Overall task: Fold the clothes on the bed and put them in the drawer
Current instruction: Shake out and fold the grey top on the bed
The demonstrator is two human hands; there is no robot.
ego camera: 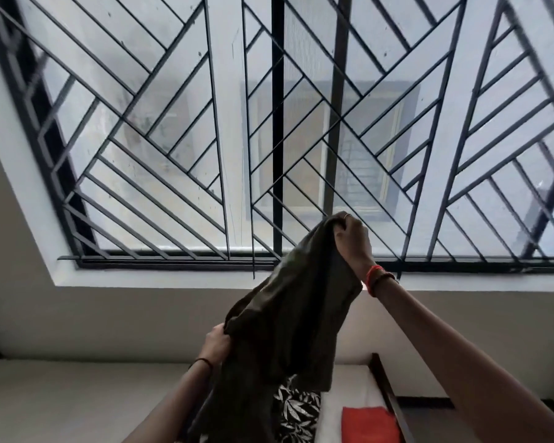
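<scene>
two hands hold one dark olive garment (pixel 288 314) up in the centre of the head view, in front of a barred window. the right hand (pixel 352 241), just right of the frame's middle, is the higher of the two. its fingers are curled tight round a bunched top edge of the garment, and a ring (pixel 346 215) shows on one finger. an orange-red thread band (pixel 373 279) sits on the right wrist. the left hand (pixel 216 345), lower and left of centre, grips the garment's left edge with curled fingers. a thin dark band (pixel 202 362) circles that wrist.

the fabric slants from the upper hand down to the lower one, then drops in loose folds past the bottom edge of the frame; whether its lower end touches the bed cannot be told. beneath it, at bottom centre, lies a black cloth with a white leaf print (pixel 296 410), partly hidden by the hanging fabric. just right of that, a flat red cloth (pixel 370 423) rests on the pale mattress (pixel 61 398), close to the dark wooden bed frame (pixel 387 388) running diagonally at lower right. a window grille (pixel 173 139) of dark diagonal bars fills the upper two thirds of the frame.
</scene>
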